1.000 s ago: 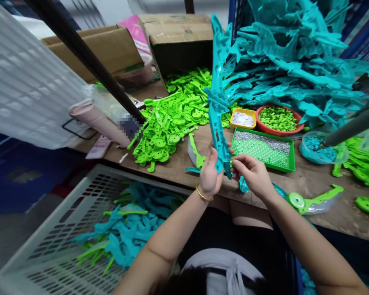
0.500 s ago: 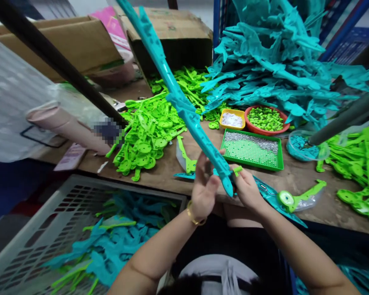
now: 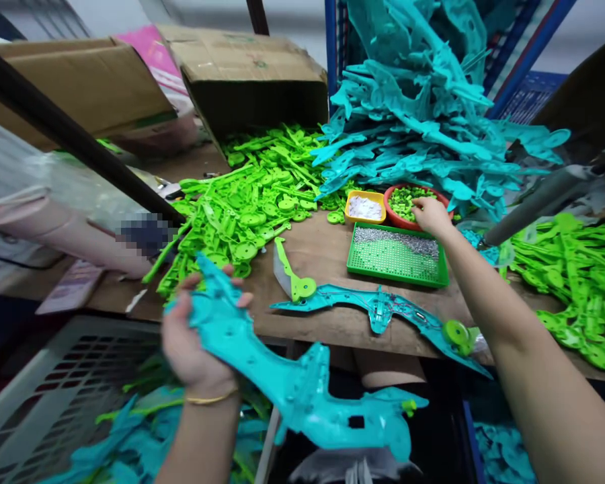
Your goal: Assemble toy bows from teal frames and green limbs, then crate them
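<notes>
Left hand (image 3: pixel 194 339) grasps a motion-blurred teal bow part (image 3: pixel 302 390); right hand (image 3: pixel 430 214) rests over the red bowl (image 3: pixel 390 218), grip impossible to tell.

Screw tray (image 3: pixel 398 279) mid-bench (image 3: pixel 327 245); round bowl (image 3: pixel 390 218) and small dish (image 3: pixel 349 208) just behind it, dish left. Tipped carton (image 3: pixel 242 60) at back, crate (image 3: pixel 55 376) below front-left.

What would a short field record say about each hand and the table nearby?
left hand: grips one end of a long teal shell, held in front of the table
right hand: fingertips in the red bowl of small green pieces; grip unclear
on table: second teal shell, green tray, yellow dish
lower left: white crate
</notes>
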Motion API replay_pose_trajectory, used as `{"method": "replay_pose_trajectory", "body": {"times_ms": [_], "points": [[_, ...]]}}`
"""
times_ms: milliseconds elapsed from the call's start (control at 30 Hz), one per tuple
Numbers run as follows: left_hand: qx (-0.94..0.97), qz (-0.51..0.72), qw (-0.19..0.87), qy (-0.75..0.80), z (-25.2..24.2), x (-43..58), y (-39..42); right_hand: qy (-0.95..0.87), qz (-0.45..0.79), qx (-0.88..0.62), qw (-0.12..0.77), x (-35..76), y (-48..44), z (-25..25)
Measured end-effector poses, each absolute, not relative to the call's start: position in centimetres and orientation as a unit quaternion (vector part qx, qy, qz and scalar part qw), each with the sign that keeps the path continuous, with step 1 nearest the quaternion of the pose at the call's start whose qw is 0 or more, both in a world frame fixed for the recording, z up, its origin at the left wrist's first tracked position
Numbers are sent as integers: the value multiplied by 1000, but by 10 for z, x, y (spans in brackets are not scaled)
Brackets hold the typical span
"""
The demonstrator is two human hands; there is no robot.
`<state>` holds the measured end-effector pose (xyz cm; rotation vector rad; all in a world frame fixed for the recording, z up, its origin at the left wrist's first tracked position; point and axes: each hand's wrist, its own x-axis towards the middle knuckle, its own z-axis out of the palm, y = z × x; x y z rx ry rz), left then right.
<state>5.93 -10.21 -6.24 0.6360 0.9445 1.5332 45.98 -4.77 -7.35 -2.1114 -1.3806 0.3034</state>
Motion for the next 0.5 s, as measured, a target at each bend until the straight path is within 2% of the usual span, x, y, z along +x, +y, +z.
{"method": "replay_pose_trajectory", "body": {"times_ms": [133,333,500], "points": [[197,639,591,451,-94,93,-133,-491,130,-817,273,485,-12,-83],[145,556,692,436,-121,118,-149,-490,128,-764,399,471,-40,-69],[140,507,758,387,-123,150,-152,-566,260,-661,419,378,-108,-76]]}}
